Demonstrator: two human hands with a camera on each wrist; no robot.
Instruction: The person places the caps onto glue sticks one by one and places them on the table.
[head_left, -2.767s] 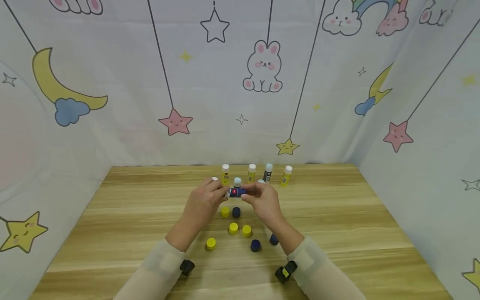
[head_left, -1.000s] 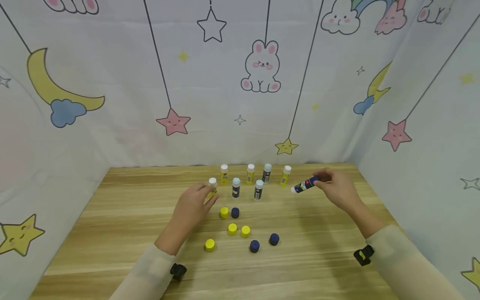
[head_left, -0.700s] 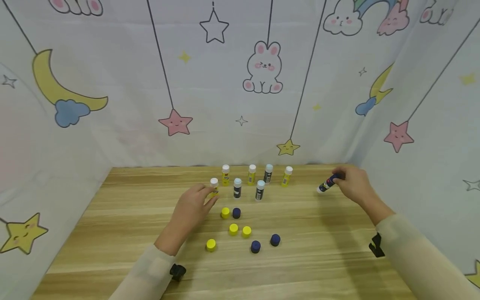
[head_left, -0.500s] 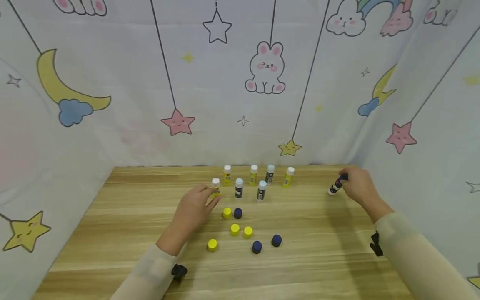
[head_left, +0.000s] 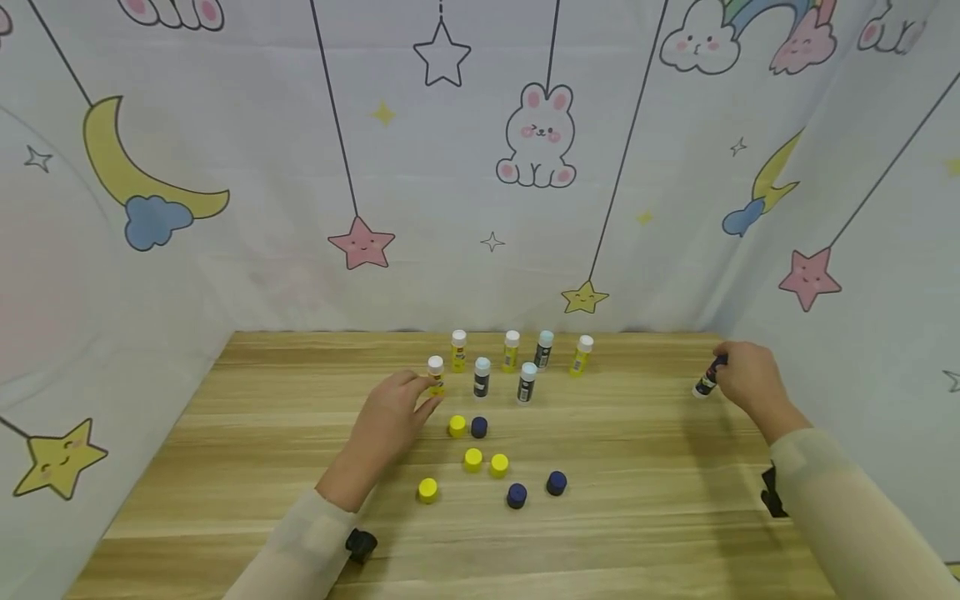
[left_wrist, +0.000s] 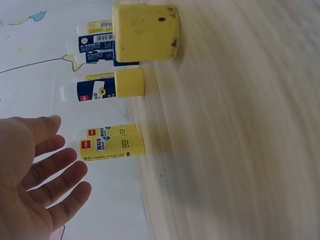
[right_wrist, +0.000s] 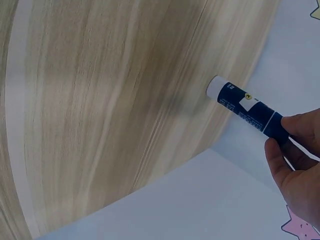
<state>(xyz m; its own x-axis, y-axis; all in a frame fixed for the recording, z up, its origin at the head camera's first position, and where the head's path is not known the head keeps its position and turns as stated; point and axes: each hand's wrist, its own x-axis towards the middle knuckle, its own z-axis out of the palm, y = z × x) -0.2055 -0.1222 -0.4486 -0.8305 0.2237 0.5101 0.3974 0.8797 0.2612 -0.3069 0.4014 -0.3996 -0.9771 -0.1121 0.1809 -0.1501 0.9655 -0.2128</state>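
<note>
My right hand (head_left: 753, 383) pinches a navy glue stick (right_wrist: 247, 107) by its navy capped end, between thumb and fingers. The stick tilts with its white end down at the table; whether that end touches the wood I cannot tell. My left hand (head_left: 390, 412) is beside a standing yellow glue stick (head_left: 437, 382), fingers relaxed and spread in the left wrist view, holding nothing. More uncapped glue sticks stand upright with pale tops: a front navy one (head_left: 482, 382), another navy one (head_left: 527, 387), and yellow ones (head_left: 458, 357) behind.
Several loose caps lie on the wooden table (head_left: 262, 467) between the arms: yellow caps (head_left: 473, 460) and navy caps (head_left: 517, 496). A white patterned curtain (head_left: 420, 275) borders the back and sides. The right hand is near the back right corner.
Both hands first held the navy glue stick in the middle. My left hand let go and moved beside a yellow one; my right hand carried the navy stick far right and lowered it.
</note>
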